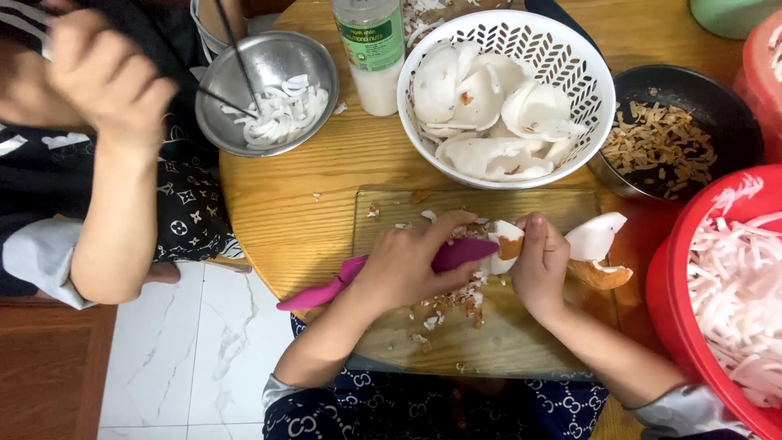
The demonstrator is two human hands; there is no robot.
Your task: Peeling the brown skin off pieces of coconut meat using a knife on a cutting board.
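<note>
A round wooden table (293, 204) carried a glass board (489, 342) at its near edge, a steel bowl (224, 90) far left, a white basket (521, 41), a black pan (717, 98) and a red basin (676, 285) right.

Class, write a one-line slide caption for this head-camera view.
Left hand draws a magenta-handled peeler across a white coconut piece pinched by the right hand.

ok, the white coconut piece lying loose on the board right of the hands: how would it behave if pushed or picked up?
The coconut piece looks like a curved rigid shell section, so probably stiff, not floppy. Its rounded form suggests it may rock or tip when nudged. The smooth cutting board and moist-looking white flesh hint it could slide and feel slippery.
</note>
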